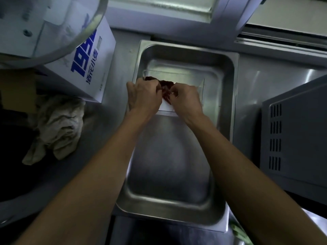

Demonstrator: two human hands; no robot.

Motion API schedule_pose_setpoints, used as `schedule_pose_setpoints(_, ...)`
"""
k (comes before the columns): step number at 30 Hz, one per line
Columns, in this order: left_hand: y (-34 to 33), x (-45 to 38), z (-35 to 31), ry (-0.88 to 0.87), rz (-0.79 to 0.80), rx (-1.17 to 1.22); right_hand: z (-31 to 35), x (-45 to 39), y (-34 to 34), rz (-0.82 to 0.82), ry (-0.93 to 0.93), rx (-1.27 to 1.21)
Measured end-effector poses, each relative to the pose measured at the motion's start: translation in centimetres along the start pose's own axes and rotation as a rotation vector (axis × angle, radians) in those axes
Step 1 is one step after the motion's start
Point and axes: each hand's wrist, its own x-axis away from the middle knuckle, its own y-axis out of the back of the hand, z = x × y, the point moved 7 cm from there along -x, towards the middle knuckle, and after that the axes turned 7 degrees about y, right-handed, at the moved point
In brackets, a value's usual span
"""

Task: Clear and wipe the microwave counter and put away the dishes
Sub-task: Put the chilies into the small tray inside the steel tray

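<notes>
Both hands (164,94) pinch dark scraps (165,89) over steel tray (228,96), cloth (58,126) left.

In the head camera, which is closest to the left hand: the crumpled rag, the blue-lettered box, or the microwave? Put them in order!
From the left hand:
1. Blue-lettered box, just to its left.
2. Crumpled rag, lower left on the counter.
3. Microwave, far right, beyond the right hand.

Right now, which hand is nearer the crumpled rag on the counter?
Left. The left hand is over the steel pan's left edge, on the side facing the crumpled rag. The right hand is further right, over the clear container inside the pan.
</notes>
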Motion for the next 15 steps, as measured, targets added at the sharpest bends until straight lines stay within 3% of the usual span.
schedule_pose_setpoints(15,5.5,8.2,-0.6,-0.083,0.117,0.078,2.6,9.2,6.6,-0.063,0.077,0.144)
